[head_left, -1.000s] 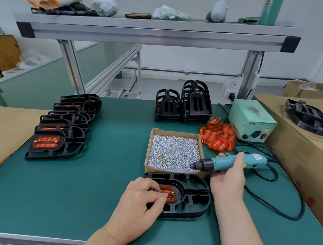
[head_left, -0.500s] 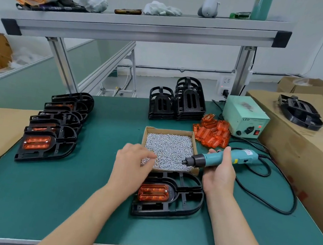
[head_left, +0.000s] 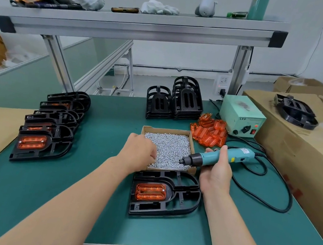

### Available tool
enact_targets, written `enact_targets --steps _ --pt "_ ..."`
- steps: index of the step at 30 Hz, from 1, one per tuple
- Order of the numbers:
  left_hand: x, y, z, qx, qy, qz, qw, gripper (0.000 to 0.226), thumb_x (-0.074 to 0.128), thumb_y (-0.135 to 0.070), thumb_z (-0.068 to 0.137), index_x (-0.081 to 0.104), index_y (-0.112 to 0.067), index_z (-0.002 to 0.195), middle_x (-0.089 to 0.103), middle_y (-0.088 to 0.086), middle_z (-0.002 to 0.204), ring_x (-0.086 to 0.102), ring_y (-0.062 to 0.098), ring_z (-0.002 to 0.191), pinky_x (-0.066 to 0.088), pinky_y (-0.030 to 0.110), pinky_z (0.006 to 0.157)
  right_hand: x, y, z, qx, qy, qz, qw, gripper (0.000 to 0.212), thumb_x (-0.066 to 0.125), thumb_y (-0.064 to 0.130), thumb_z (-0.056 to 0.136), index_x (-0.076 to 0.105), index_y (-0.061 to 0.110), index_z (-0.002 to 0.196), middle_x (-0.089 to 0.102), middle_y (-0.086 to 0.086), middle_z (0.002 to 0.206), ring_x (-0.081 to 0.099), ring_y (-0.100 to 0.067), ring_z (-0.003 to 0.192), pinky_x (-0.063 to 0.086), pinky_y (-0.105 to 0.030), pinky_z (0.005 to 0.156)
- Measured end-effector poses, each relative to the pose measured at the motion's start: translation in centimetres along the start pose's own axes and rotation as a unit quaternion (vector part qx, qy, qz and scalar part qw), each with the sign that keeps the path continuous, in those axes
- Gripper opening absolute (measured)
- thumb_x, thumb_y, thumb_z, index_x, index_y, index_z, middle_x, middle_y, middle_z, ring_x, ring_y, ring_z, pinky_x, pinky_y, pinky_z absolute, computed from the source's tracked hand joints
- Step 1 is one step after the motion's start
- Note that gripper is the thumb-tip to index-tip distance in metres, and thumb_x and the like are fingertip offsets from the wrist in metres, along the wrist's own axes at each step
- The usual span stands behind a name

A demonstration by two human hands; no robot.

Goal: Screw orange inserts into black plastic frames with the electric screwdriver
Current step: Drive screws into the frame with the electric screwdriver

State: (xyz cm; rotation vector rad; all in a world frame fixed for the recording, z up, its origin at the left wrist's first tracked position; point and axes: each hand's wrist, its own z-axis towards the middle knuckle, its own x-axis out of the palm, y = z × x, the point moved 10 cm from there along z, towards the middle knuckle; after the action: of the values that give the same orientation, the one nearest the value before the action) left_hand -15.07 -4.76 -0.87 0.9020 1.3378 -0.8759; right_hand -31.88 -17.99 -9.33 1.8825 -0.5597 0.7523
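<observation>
- Orange insert (head_left: 150,192) showed a tiny bright speck at its right edge, too small to say whether it was a screw head.
- Left hand (head_left: 139,152) reached into the cardboard box (head_left: 165,130) with its fingers curled down among the silver screws (head_left: 173,148). The fingertips were buried, so I could not tell whether they pinched a screw.
- Right hand (head_left: 217,170) was wrapped firmly round the teal electric screwdriver (head_left: 238,154), and the palm hid the middle of the tool's body. The dark nose and thin bit pointed left, over the screws near the box's right wall.
- The screwdriver's black cable (head_left: 269,198) looped across the green table (head_left: 45,189), and where it ended was hard to follow.
- The far right corner of the black plastic frame (head_left: 151,208) was covered by the right wrist, and its far edge lay just beside the near wall of the box.
- That frame lay flat on the table between the two forearms. The insert sat in the rounded pocket at its left end.
- The insert looked translucent and glossy, a rounded rectangle with two long parallel slots running left to right. The frame was D-shaped, with open ribbed bays to the right of the pocket.
- A pile of loose orange pieces (head_left: 209,131) lay beyond the box, beside a pale green control unit (head_left: 241,117).
- A row of overlapped frames (head_left: 47,127) with orange pieces fitted lay at the left. All but the nearest were partly hidden.
</observation>
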Motion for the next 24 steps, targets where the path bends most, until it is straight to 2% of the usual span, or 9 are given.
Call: enact_targets --steps 3,5,8,13,17,21,24 --pt "0.0 0.1 -0.1 -0.006 -0.029 -0.007 1.0 0.019 0.056 -0.02 0.088 0.072 -0.029 0.085 0.072 -0.01 0.089 0.059 0.015 0.093 0.038 0.033 0.093 -0.1 -0.1 0.0 0.002 -0.002 0.0 1.0 0.026 0.059 0.034 0.102 0.05 0.012 0.112 0.062 -0.008 0.083 0.063 -0.015 0.072 0.056 -0.035 0.079" --pt "0.2 0.5 -0.3 -0.013 -0.041 -0.048 0.998 0.018 0.058 -0.017 0.088 0.072 -0.028 0.084 0.072 -0.009 0.089 0.058 0.016 0.095 0.038 0.033 0.092 -0.1 -0.1 0.0 0.002 -0.002 0.0 1.0 0.026 0.059 0.034 0.102 0.05 0.012 0.112 0.063 -0.007 0.082 0.063 -0.014 0.07 0.056 -0.033 0.076" --pt "0.2 0.8 -0.8 -0.028 -0.066 -0.118 0.99 0.017 0.061 -0.014 0.091 0.074 -0.025 0.094 0.071 -0.007 0.099 0.057 0.021 0.101 0.04 0.035 0.092 0.0 0.0 0.0 0.0 0.0 0.002 1.0 0.025 0.059 0.033 0.102 0.049 0.012 0.112 0.062 -0.007 0.081 0.062 -0.014 0.069 0.056 -0.033 0.076" --pt "-0.1 1.0 -1.6 -0.03 -0.107 -0.218 0.97 0.021 0.051 -0.016 0.1 0.072 -0.017 0.104 0.061 0.002 0.107 0.056 0.022 0.1 0.042 0.037 0.093 0.1 0.1 -0.2 -0.005 -0.001 0.0 1.0 0.025 0.058 0.032 0.102 0.049 0.011 0.113 0.061 -0.009 0.082 0.062 -0.016 0.071 0.055 -0.034 0.076" --pt "-0.2 0.9 -1.6 -0.035 -0.09 -0.235 0.967 0.02 0.051 -0.017 0.099 0.07 -0.016 0.091 0.061 0.002 0.099 0.055 0.02 0.096 0.043 0.034 0.086 0.0 0.2 -0.3 -0.006 -0.002 -0.002 1.0 0.026 0.059 0.033 0.102 0.049 0.011 0.112 0.062 -0.009 0.084 0.062 -0.016 0.073 0.055 -0.037 0.083" --pt "-0.5 1.0 -1.7 -0.042 -0.092 -0.233 0.967 0.017 0.058 -0.015 0.094 0.07 -0.009 0.083 0.064 0.003 0.088 0.057 0.021 0.088 0.046 0.036 0.081 0.1 0.1 -0.3 -0.003 0.002 -0.001 1.0 0.022 0.058 0.032 0.102 0.049 0.013 0.108 0.062 -0.007 0.082 0.063 -0.013 0.068 0.057 -0.033 0.072" --pt "-0.8 1.3 -1.8 -0.051 -0.11 -0.242 0.963 0.019 0.059 -0.018 0.093 0.068 -0.008 0.08 0.065 -0.001 0.084 0.057 0.019 0.082 0.045 0.034 0.076 0.2 0.1 -0.4 -0.006 0.003 0.001 1.0 0.024 0.058 0.032 0.102 0.049 0.012 0.112 0.062 -0.008 0.082 0.063 -0.014 0.07 0.056 -0.035 0.079"
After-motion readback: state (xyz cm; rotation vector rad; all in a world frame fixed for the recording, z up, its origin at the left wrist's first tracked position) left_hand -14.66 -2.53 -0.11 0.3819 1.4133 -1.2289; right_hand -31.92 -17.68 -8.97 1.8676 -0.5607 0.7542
